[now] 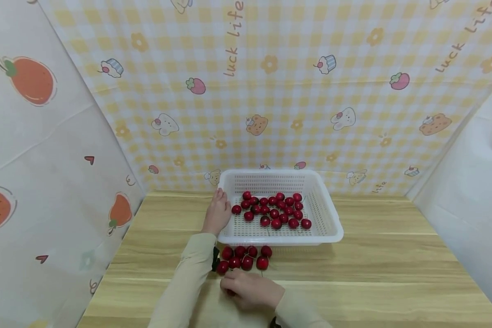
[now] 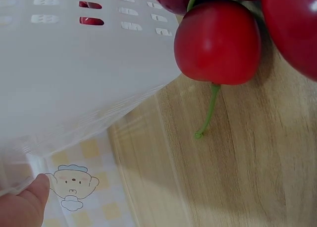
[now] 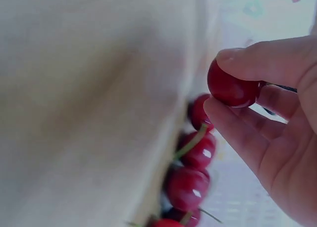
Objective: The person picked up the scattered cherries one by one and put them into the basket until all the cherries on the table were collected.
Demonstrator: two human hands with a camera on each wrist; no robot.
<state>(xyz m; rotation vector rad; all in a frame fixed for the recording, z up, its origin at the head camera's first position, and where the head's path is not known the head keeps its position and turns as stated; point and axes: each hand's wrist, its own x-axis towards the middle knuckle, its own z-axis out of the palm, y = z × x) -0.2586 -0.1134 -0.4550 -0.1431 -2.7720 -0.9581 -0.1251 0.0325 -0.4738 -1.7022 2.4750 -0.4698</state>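
A white plastic basket (image 1: 279,240) with slotted walls holds many dark red cherries (image 1: 276,223) on its floor. At its left side, my left hand (image 1: 217,212) grips the rim; in the left wrist view only a fingertip (image 2: 37,197) shows by the basket wall. Between thumb and fingers, my right hand (image 1: 252,289) pinches a single cherry (image 3: 230,85), mostly hidden in the head view. The right hand is just in front of a cluster of loose cherries (image 1: 247,262) on the table, some with green stems.
The wood-grain table (image 1: 377,273) extends on both sides of the basket. Behind it stands a yellow checked cloth backdrop (image 1: 270,100), with a white printed sheet (image 1: 61,136) at the left. My left sleeve (image 1: 184,278) lies left of the loose cherries.
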